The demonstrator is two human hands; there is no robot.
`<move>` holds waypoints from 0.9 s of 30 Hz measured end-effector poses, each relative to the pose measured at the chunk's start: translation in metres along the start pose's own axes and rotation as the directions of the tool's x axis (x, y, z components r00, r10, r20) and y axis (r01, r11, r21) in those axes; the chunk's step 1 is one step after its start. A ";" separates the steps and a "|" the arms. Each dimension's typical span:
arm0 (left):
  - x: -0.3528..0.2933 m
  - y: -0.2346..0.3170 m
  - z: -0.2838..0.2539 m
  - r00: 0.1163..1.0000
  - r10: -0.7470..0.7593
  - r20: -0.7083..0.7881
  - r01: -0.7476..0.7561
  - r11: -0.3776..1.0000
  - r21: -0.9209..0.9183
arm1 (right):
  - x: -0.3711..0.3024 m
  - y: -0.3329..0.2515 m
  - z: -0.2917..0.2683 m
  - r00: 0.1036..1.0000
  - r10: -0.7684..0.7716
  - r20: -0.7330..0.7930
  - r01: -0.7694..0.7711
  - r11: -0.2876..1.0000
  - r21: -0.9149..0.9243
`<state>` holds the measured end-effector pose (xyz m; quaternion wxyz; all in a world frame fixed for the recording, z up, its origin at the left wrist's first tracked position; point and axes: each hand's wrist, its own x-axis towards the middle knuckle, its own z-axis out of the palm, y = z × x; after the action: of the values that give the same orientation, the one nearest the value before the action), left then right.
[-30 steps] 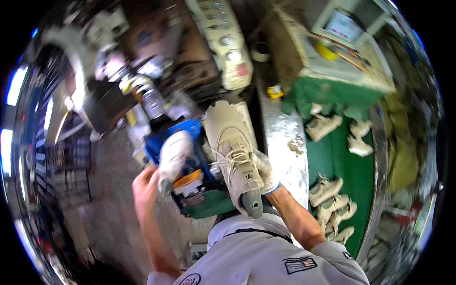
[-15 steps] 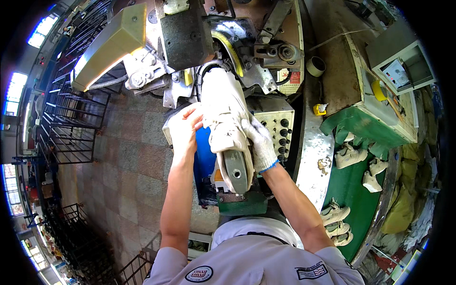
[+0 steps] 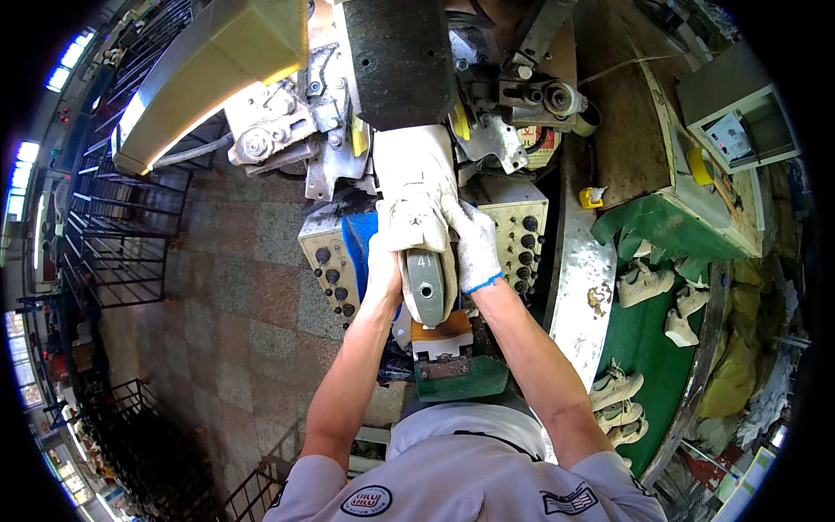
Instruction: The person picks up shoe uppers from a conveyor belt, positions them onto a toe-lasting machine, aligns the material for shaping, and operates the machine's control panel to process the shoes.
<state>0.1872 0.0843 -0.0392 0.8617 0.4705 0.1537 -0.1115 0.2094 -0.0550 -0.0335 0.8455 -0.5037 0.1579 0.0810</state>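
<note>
One pale shoe (image 3: 417, 204), fitted on a smooth grey foot form (image 3: 426, 309), is clasped between the bare left hand (image 3: 384, 261) and the knit-gloved right hand (image 3: 476, 248); its far end is hidden by the dark metal block (image 3: 402, 70), and the left fingertips are hard to make out. At least five shoes (image 3: 645, 284) are spread on a green surface (image 3: 644, 339).

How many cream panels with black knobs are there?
2: the left panel, left of the bare left hand; the right panel, right of the gloved right hand. More may be hidden.
</note>
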 end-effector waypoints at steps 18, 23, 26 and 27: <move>-0.092 -0.239 -0.165 0.957 0.283 0.060 -0.135 0.252 0.958 | -0.138 0.001 -0.164 0.981 -0.097 -0.167 0.088 0.994 -0.061; -0.065 -0.198 -0.141 0.994 -0.007 -0.111 0.104 0.411 0.906 | -0.173 -0.015 -0.189 0.923 -0.012 -0.385 -0.022 0.996 -0.085; -0.025 -0.186 -0.176 0.970 -0.238 -0.057 0.192 0.598 0.778 | -0.159 -0.012 -0.178 0.959 0.064 -0.277 -0.066 0.998 0.002; -0.019 -0.170 -0.172 0.962 -0.263 -0.075 0.231 0.635 0.737 | -0.153 -0.011 -0.170 0.969 0.055 -0.243 -0.056 0.998 0.004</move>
<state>0.0850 0.1398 -0.2514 0.5766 0.7507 0.1410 -0.2901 0.0380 -0.2064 -0.0463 0.8165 -0.5064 0.2740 0.0425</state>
